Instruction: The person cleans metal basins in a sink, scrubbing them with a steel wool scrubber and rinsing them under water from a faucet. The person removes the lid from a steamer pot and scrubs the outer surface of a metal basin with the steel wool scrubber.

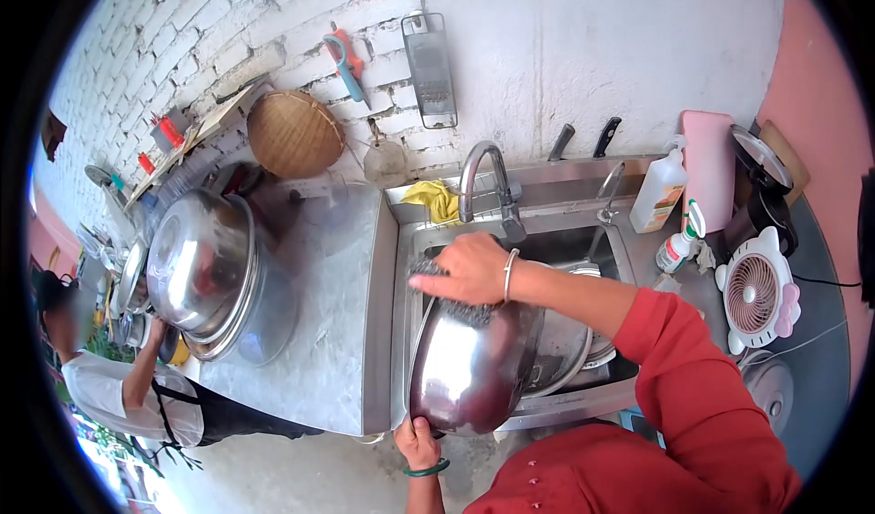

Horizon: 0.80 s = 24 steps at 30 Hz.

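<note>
A shiny steel basin [465, 373] is tilted over the front of the sink [629, 250], its rounded outside facing up. My left hand [418, 445], with a green bangle at the wrist, is closed on its lower rim. My right hand [469, 272], wearing a silver bangle, presses a grey steel wool scrubber [467, 312] against the upper side of the basin. The fingers of that hand are curled over the scrubber and partly hidden. Behind the basin, other metal dishes [558, 354] lie in the sink, partly covered by my right arm.
A curved faucet [474, 172] rises behind the sink beside a yellow cloth [432, 200]. Stacked steel basins [202, 263] stand on the left counter, near a person in a white shirt [150, 391]. To the right are a white bottle [658, 190], a spray bottle [679, 245] and a small fan [755, 291].
</note>
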### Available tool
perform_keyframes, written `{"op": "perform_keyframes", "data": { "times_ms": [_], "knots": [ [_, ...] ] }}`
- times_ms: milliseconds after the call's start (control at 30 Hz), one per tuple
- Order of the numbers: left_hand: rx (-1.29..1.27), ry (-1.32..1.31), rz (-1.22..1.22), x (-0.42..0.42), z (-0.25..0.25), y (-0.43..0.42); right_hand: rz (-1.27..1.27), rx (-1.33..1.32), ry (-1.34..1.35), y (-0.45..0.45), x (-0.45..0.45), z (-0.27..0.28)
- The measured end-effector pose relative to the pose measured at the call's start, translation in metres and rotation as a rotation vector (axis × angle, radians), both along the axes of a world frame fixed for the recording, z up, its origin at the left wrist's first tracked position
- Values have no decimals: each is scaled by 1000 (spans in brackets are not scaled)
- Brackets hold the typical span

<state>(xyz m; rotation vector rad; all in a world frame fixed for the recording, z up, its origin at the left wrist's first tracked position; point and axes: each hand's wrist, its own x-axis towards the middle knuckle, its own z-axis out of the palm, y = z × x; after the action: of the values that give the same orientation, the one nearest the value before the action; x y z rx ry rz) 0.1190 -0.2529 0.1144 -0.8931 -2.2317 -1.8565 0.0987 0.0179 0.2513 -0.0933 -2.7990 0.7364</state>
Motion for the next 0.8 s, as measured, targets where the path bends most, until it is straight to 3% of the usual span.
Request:
{"op": "perform_keyframes", "data": {
  "times_ms": [133,167,333,400,500,533,667,733,800],
  "knots": [
    [-149,-28,-94,-13,-19,-16,-72,-222,-31,59,-4,-37],
    [-62,-35,-59,-13,-13,-12,-73,-490,61,85,-17,-81],
    [70,-36,-17,-20,-28,-22,-292,-969,75,107,26,-126],
    [-123,46,-27,-24,-25,-27,-397,-1082,23,103,28,-114],
    [-2,28,-5,-28,-18,-25,-220,-606,124,84,20,-80],
    [17,-13,4,-30,-19,-28,-212,-412,-18,74,14,-60],
    [-93,100,-30,-16,5,-11,112,158,18,-18,9,14],
    [-175,81,-74,-17,-6,-6,325,397,166,-74,8,-10],
    [-116,59,-99,-14,4,5,351,516,140,-109,24,-21]
  ]
}}
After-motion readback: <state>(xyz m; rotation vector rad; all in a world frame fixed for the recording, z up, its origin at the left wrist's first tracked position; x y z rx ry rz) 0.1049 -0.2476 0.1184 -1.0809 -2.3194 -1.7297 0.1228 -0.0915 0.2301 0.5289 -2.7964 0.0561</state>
